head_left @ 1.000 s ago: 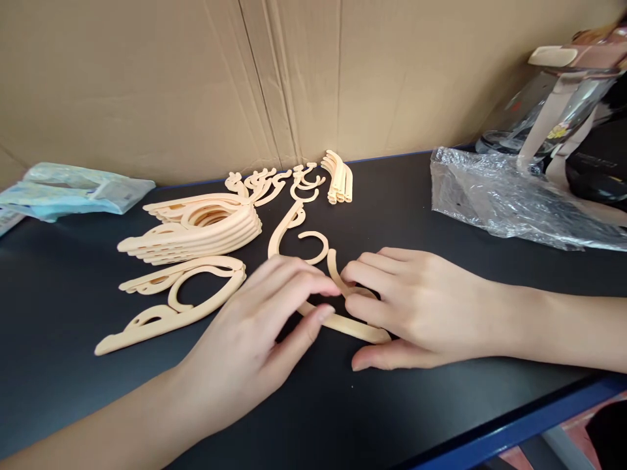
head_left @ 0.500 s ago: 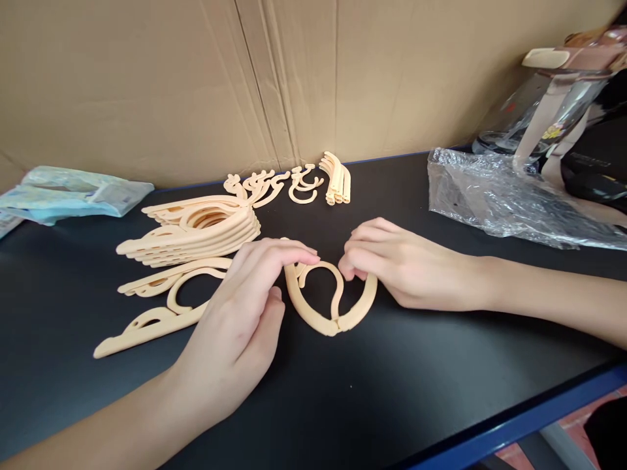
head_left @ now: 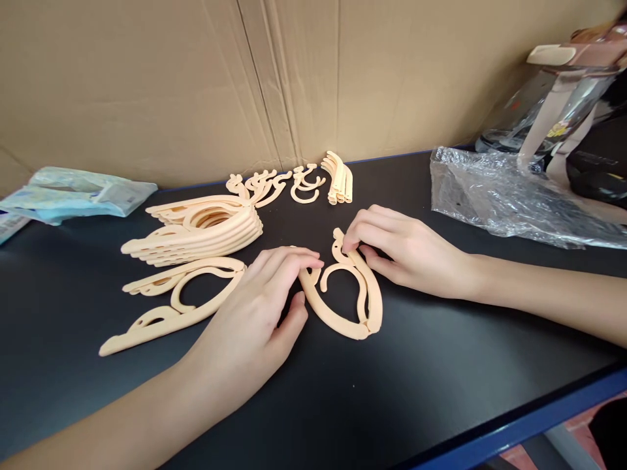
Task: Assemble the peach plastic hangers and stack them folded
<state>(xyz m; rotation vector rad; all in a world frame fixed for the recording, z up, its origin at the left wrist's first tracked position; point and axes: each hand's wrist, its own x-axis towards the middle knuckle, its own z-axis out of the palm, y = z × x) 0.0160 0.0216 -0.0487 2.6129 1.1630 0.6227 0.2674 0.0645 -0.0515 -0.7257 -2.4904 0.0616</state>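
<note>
A beige folding hanger (head_left: 337, 321) lies on the black table, its two arms joined at the bottom and its curved hook between them. The fingers of my left hand (head_left: 255, 307) are bent over the upper end of its left arm. My right hand (head_left: 406, 251) pinches the upper part of the right arm, whose tip shows beyond the fingers. Left of my left hand lies another hanger (head_left: 147, 331), opened out, with a stack of folded hangers (head_left: 215, 241) behind it.
Loose hooks (head_left: 267, 186) and a bundle of curved arms (head_left: 339, 177) lie at the back by the cardboard (head_left: 161, 91). A blue packet (head_left: 73, 196) is at left; clear plastic wrap (head_left: 490, 202) and a bottle (head_left: 563, 98) stand at right.
The hanger between my hands has shifted right, its right arm turned inward toward the hook. My right hand has moved along that arm, uncovering its tip. My left hand has followed to the right.
</note>
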